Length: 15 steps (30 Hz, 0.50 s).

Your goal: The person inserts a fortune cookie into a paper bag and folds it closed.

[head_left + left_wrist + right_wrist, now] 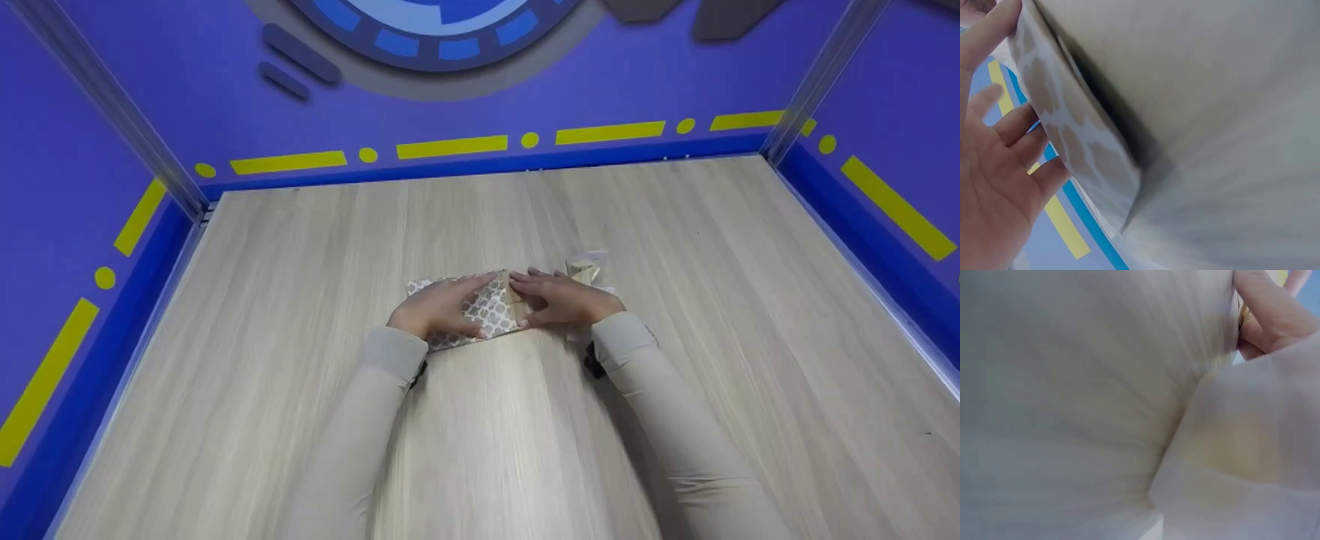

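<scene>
A flat, thin piece with a grey-and-white lattice pattern (491, 309) lies on the table, a tan strip (516, 300) along its right part. At close range its edge looks layered, like folded card or cloth; I cannot tell which. My left hand (441, 304) rests on it from the left, thumb by the near edge, other fingers towards the far edge. In the left wrist view, relaxed fingertips (1053, 174) touch its patterned face. My right hand (566, 296) presses at the tan strip with nearly straight fingers and thumb.
A clear plastic bag (598, 259) with something yellowish in it lies beside and partly under my right hand; it fills much of the right wrist view. The wood-grain table (337, 247) is bordered by blue-purple panels (450, 112) at the back and sides.
</scene>
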Available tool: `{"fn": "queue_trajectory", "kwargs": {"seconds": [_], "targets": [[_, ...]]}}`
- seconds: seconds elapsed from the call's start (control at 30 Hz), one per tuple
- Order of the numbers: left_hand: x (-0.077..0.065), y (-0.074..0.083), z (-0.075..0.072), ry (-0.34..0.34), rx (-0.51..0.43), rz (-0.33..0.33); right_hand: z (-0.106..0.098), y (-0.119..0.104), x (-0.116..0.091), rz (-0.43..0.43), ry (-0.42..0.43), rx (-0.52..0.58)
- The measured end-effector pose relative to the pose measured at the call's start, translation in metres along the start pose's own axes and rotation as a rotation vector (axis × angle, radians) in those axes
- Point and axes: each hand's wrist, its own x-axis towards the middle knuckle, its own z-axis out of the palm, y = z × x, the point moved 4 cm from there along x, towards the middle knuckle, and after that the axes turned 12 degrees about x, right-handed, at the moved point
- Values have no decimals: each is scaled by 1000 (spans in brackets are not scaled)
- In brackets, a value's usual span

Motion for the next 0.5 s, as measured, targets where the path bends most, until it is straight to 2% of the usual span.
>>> {"fn": "queue_trajectory", "kwargs": {"seconds": [0.23, 0.5], "targets": [[1, 4, -2, 0, 21, 77, 0, 0, -1, 17, 4, 16], [2, 9, -3, -34, 31, 98, 0, 2, 0, 8, 13, 13]]}}
